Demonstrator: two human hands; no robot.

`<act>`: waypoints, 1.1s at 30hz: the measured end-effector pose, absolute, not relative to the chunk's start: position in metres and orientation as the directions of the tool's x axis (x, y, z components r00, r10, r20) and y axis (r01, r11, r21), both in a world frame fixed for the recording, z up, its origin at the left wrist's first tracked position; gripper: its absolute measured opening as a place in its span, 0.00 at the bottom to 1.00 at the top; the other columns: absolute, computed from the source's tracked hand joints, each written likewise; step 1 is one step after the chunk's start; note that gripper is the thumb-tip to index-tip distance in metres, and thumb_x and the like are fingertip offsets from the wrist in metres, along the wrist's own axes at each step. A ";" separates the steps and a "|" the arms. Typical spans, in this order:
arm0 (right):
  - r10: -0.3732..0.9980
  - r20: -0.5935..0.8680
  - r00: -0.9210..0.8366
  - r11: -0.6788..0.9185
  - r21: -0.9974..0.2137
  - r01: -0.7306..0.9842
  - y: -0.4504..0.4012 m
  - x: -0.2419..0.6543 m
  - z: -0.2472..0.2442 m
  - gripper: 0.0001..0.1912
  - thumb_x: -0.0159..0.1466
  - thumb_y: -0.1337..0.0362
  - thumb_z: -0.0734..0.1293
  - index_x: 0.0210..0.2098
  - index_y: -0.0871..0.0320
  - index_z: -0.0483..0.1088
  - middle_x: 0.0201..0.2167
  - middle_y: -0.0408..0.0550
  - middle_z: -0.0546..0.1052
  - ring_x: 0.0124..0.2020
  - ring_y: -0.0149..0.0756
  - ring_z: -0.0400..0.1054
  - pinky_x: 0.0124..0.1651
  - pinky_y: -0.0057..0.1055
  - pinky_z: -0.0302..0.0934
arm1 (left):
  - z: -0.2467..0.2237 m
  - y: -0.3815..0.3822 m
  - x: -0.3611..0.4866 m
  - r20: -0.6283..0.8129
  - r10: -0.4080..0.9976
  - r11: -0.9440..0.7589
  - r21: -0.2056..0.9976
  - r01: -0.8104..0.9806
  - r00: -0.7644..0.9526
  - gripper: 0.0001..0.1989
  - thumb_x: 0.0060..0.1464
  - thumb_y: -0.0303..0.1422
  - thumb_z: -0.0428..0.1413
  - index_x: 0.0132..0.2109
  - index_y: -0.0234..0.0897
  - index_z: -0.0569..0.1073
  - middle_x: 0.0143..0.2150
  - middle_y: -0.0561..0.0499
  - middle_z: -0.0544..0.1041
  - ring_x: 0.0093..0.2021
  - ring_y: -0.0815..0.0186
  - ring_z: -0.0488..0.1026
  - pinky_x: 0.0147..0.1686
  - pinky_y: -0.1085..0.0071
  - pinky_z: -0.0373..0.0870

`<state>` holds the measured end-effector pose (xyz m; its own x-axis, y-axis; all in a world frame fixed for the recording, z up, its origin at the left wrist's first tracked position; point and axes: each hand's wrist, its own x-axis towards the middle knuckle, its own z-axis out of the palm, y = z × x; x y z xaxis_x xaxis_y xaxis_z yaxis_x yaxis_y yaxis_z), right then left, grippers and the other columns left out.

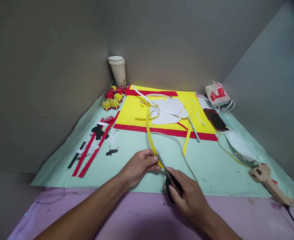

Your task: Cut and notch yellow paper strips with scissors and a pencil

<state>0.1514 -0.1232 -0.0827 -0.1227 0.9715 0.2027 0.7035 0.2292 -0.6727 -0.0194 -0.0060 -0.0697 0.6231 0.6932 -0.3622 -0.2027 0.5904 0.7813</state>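
Note:
Between the fingers of my left hand [145,165] is a long yellow paper strip [149,131] with a row of fine cuts along its lower part. It curves up and away, its far end curling over the white paper pieces. My right hand [187,190] is closed round the black handles of a pair of scissors [169,180]. The scissor blades point up and left, close against the fringed edge of the strip beside my left fingertips. Whether the blades touch the paper is too small to tell.
Yellow and red sheets [131,115] lie ahead under white paper cutouts [172,110]. Left are red strips [89,163], black scraps [100,131], several red-yellow round pieces [114,104] and a cup [118,71]. Right are a phone [215,119], a tissue pack [217,95] and a corded glue gun [269,183].

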 end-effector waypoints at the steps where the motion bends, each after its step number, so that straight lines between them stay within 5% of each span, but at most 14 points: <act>1: 0.972 0.199 -0.122 0.226 -0.675 0.702 -0.123 0.152 -0.083 0.22 0.63 0.67 0.60 0.57 0.59 0.64 0.31 0.47 0.73 0.30 0.37 0.70 0.35 0.31 0.66 | -0.069 -0.006 -0.020 -0.362 0.692 0.591 0.781 -0.202 0.625 0.18 0.45 0.37 0.69 0.41 0.31 0.77 0.37 0.47 0.78 0.35 0.69 0.74 0.36 0.75 0.71; 8: 0.988 0.139 -0.064 0.149 -0.779 0.609 -0.122 0.152 -0.086 0.21 0.64 0.67 0.61 0.57 0.58 0.66 0.38 0.51 0.78 0.36 0.38 0.73 0.40 0.31 0.68 | -0.069 -0.006 -0.021 -0.374 0.694 0.590 0.785 -0.189 0.616 0.17 0.46 0.38 0.68 0.39 0.31 0.76 0.36 0.48 0.76 0.34 0.70 0.73 0.36 0.74 0.70; 14: 0.993 -0.087 0.082 -0.104 -0.963 0.249 -0.126 0.150 -0.082 0.26 0.66 0.63 0.62 0.63 0.56 0.58 0.30 0.43 0.70 0.28 0.31 0.67 0.30 0.26 0.64 | -0.071 -0.007 -0.021 -0.299 0.750 0.472 0.867 -0.160 0.590 0.16 0.51 0.39 0.64 0.40 0.33 0.72 0.33 0.50 0.74 0.29 0.70 0.71 0.31 0.74 0.69; 20: 0.961 -0.274 0.035 -0.271 -0.959 -0.081 -0.128 0.151 -0.079 0.29 0.65 0.51 0.65 0.61 0.57 0.58 0.35 0.47 0.70 0.28 0.34 0.68 0.24 0.29 0.63 | -0.072 -0.009 -0.020 -0.221 0.804 0.286 0.958 -0.033 0.551 0.14 0.55 0.35 0.58 0.47 0.35 0.68 0.28 0.56 0.69 0.21 0.74 0.66 0.25 0.75 0.65; 33: 0.948 -0.319 0.017 -0.314 -0.939 -0.138 -0.128 0.147 -0.080 0.31 0.65 0.45 0.63 0.61 0.56 0.61 0.36 0.49 0.72 0.30 0.37 0.70 0.29 0.33 0.63 | -0.072 -0.010 -0.017 -0.204 0.813 0.263 0.964 -0.031 0.545 0.15 0.52 0.31 0.56 0.48 0.34 0.68 0.29 0.55 0.69 0.22 0.73 0.66 0.22 0.75 0.66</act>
